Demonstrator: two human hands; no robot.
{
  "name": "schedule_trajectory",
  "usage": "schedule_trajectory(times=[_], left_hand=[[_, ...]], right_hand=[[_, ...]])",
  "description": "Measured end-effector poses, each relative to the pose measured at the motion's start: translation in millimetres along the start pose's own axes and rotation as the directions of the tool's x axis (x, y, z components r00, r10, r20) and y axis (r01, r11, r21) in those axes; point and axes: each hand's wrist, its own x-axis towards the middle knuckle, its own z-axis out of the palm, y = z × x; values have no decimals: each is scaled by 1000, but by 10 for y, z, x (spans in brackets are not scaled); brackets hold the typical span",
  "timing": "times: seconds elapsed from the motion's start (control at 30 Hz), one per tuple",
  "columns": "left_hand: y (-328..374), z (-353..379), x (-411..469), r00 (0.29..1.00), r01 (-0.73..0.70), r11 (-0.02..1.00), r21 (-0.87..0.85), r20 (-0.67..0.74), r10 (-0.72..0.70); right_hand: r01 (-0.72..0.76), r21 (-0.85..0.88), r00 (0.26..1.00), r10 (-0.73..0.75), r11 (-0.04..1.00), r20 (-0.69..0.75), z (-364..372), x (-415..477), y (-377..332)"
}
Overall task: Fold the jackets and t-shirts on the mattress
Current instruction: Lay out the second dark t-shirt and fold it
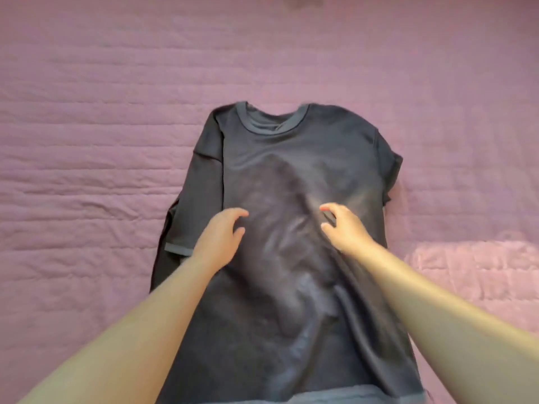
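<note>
A dark grey t-shirt [280,176] lies spread on the pink quilted mattress [87,141], collar at the far end, hem nearest me. Its left sleeve is folded in over the body; the right sleeve lies bunched at the side. Both of my hands hover over the chest area. My left hand [221,234] has loosely curved fingers and holds nothing. My right hand [341,225] also has curved fingers with nothing between them, close to a crease in the cloth. The fabric between the hands is wrinkled and blurred.
The pink quilted cover stretches all around the shirt. A lighter, rumpled patch of the cover [472,266] lies at the right. No other garments are in view.
</note>
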Motion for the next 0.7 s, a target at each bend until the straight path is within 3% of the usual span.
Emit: schedule_trajectory(times=[0.1, 0.2, 0.37, 0.53, 0.7], left_hand=[[-218, 417, -554, 989, 58, 990, 127, 125, -74], [-396, 660, -1126, 976, 28, 950, 312, 198, -94], [-636, 893, -1918, 931, -118, 887, 446, 360, -57], [-787, 952, -2405, 867, -304, 783, 543, 498, -9], [-824, 990, -2571, 883, -301, 761, 575, 469, -6]], right_hand=[[-65, 0, 995, 65, 998, 71, 452, -439, 334], [-77, -118, 992, 88, 990, 88, 773, -917, 630], [58, -314, 996, -35, 948, 78, 1096, -1667, 999], [215, -493, 924, -13, 843, 381, 1211, -2223, 1247], [222, -551, 958, -73, 804, 278, 1298, -2527, 1391]])
